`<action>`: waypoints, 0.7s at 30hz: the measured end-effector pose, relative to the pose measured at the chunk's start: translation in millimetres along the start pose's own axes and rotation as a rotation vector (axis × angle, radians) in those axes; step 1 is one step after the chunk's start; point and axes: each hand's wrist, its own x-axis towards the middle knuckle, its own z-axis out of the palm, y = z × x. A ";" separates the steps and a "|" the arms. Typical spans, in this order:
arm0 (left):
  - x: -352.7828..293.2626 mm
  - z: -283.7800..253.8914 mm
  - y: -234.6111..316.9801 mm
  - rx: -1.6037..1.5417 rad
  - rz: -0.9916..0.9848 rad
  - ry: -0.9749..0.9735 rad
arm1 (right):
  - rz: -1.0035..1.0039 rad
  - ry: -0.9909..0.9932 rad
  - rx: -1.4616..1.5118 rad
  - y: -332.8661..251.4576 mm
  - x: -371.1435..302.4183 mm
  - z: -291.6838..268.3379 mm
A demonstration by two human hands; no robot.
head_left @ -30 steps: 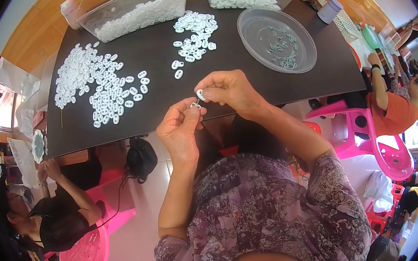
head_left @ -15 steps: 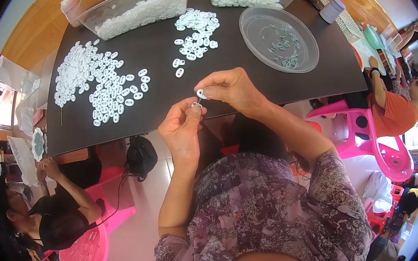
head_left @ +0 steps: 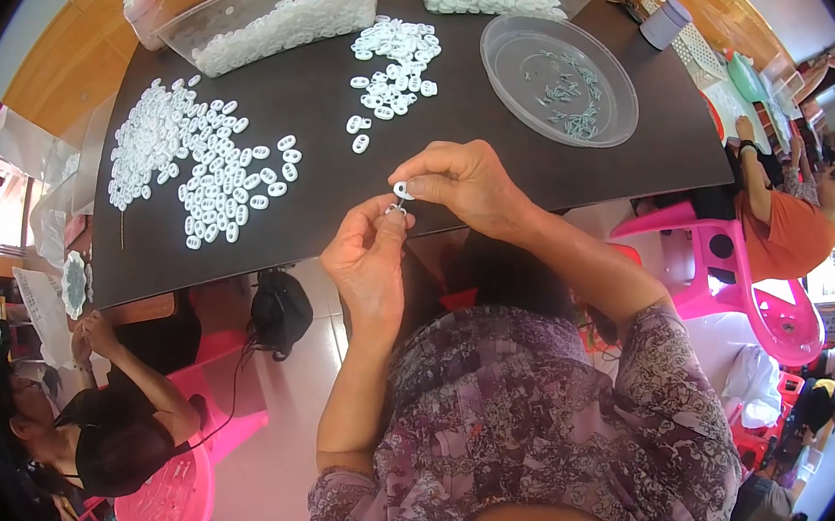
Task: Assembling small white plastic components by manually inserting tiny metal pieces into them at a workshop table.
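Observation:
My right hand pinches a small white oval plastic piece over the near edge of the dark table. Just below it, my left hand has its fingertips closed on a tiny part that touches the white piece; that part is too small to make out. A large spread of the same white oval pieces lies on the table to the left. A smaller pile of white pieces lies farther back in the middle.
A round clear dish with small greenish metal bits sits at the back right. A clear bin of white pieces stands at the back left. A person in orange sits at right on a pink chair; another person sits lower left.
Both hands stay together at the table's near edge, shifting only slightly. The piles and dish have not moved.

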 end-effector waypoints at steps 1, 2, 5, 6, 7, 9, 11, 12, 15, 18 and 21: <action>-0.5 -0.4 -0.2 -0.010 0.003 -0.001 | -0.024 0.009 -0.057 0.9 -0.4 0.2; -0.8 -0.6 -0.2 -0.020 0.005 -0.002 | -0.048 0.018 -0.115 1.3 -0.6 0.6; -0.5 0.7 -0.8 0.028 0.034 0.023 | -0.056 0.037 -0.128 1.7 -1.5 2.6; -0.3 0.4 -1.1 0.027 0.034 0.024 | -0.056 0.035 -0.129 2.4 -1.6 3.5; -0.3 0.1 -1.2 0.032 0.041 0.027 | -0.071 0.044 -0.146 3.4 -1.6 4.4; -0.3 -0.8 -1.8 0.037 0.048 0.033 | -0.087 0.051 -0.162 3.8 -2.0 6.1; -0.5 -0.4 -2.2 0.011 0.060 0.030 | -0.103 0.057 -0.198 2.8 -3.1 6.1; -0.6 -0.1 -1.8 0.011 0.061 0.030 | -0.103 0.058 -0.198 2.3 -3.1 5.7; -1.4 0.8 -0.4 0.043 0.060 0.020 | -0.115 0.055 -0.230 1.0 -3.0 5.7; -1.3 0.5 -0.5 -0.019 0.027 0.025 | -0.060 0.075 -0.130 -0.9 -2.5 8.0; -0.7 -1.7 -4.1 -0.001 0.060 -0.009 | 0.112 0.022 0.099 -1.0 -2.9 8.7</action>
